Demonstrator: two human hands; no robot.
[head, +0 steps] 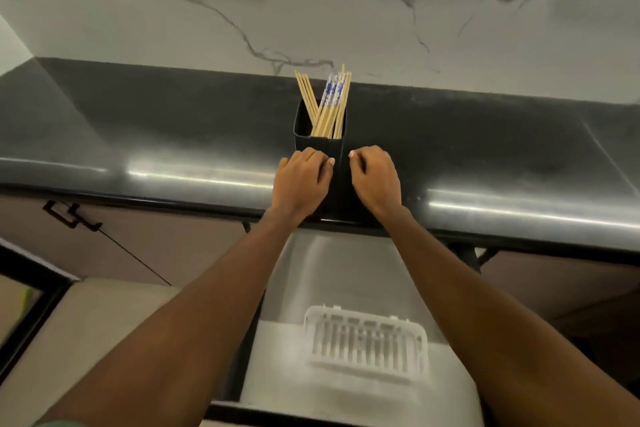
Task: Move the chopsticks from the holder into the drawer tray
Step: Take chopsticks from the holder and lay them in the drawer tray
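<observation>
A black rectangular holder (pixel 334 149) stands on the dark counter (pixel 173 135) near its front edge. Several wooden chopsticks (pixel 325 104), some with blue-and-white tops, stick up out of it. My left hand (pixel 301 184) wraps the holder's left side and my right hand (pixel 375 178) wraps its right side, fingers curled against its walls. Below the counter an open drawer (pixel 332 270) with a pale metal floor holds a white slotted plastic tray (pixel 367 340). The tray has nothing in it.
A marble-patterned wall (pixel 311 10) rises behind the counter. Cabinet fronts with a dark handle (pixel 71 215) sit at the left under the counter. Another cabinet front lies to the right of the drawer.
</observation>
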